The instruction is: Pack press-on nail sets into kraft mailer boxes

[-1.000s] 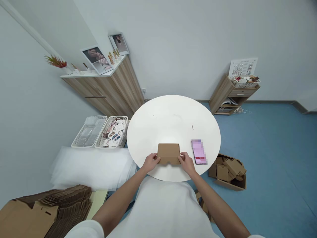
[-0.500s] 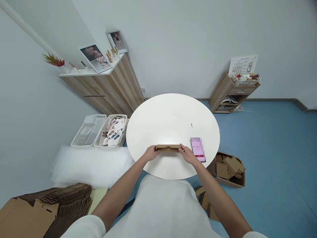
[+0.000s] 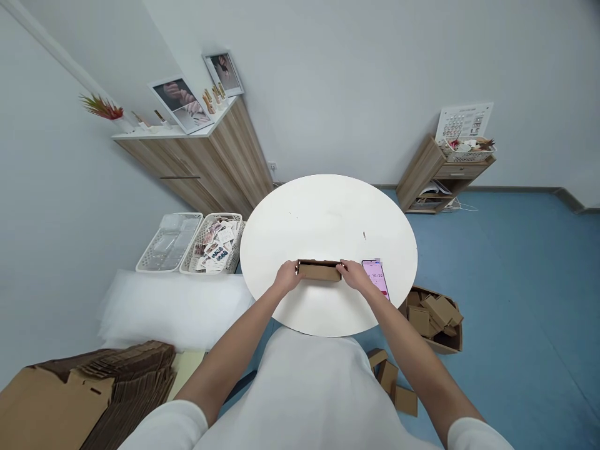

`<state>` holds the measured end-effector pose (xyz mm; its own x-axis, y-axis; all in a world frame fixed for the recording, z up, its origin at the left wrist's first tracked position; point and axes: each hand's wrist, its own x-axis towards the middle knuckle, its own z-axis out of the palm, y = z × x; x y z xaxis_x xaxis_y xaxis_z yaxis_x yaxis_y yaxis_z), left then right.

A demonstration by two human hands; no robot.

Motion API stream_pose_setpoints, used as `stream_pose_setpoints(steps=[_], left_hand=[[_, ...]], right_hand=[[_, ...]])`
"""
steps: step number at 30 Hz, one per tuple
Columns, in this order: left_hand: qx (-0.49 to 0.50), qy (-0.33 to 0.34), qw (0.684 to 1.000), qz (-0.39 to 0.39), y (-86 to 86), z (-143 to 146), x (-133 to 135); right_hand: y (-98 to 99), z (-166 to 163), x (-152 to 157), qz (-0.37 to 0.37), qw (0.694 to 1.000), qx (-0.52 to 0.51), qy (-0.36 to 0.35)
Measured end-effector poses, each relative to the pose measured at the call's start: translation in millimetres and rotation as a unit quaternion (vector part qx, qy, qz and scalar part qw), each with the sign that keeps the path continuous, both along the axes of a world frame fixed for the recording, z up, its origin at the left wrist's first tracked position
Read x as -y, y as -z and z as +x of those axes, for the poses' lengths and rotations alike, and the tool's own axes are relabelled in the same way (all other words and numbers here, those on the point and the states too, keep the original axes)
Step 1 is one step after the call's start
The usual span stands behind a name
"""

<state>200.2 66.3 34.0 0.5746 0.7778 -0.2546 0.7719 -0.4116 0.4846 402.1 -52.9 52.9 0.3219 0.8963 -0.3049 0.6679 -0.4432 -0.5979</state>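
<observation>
A small brown cardboard box [image 3: 319, 272] rests on the round white table [image 3: 328, 219], near its front edge. My left hand [image 3: 287, 276] grips the box's left end and my right hand [image 3: 352, 275] grips its right end, fingers curled on both. The box shows its long front side to me, with a dark gap along its top. A phone [image 3: 377, 278] with a pink lit screen lies just right of my right hand.
Two white baskets [image 3: 190, 244] stand left of the table, one with printed cards. Flat cardboard blanks [image 3: 94, 387] pile at lower left beside white sheets [image 3: 173, 306]. An open carton of folded boxes [image 3: 434, 315] sits on the blue floor at right; loose boxes [image 3: 394, 384] lie below.
The box lay flat with its broad face up a second ago; both hands have tipped it and moved it slightly farther onto the table, keeping hold of its ends.
</observation>
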Motion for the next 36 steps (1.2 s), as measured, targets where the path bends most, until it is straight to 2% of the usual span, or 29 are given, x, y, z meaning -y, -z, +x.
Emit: stream_pose_setpoints(steps=[6, 17, 29, 36], left_hand=[[0.016, 0.012, 1.000, -0.007, -0.4, 0, -2], [0.021, 0.009, 1.000, -0.018, -3.0, 3, -2], [0.060, 0.006, 0.996, -0.068, -3.1, 0, -7], [-0.017, 0.098, 0.994, 0.034, -2.7, -1, -12]], right_hand=[[-0.9, 5, -3, -0.006, 0.999, -0.040, 0.037], [-7.1, 11, -9, -0.042, 0.997, -0.062, 0.010], [-3.1, 15, -9, -0.025, 0.997, -0.067, -0.012], [0.7, 12, -5, -0.010, 0.999, -0.033, -0.005]])
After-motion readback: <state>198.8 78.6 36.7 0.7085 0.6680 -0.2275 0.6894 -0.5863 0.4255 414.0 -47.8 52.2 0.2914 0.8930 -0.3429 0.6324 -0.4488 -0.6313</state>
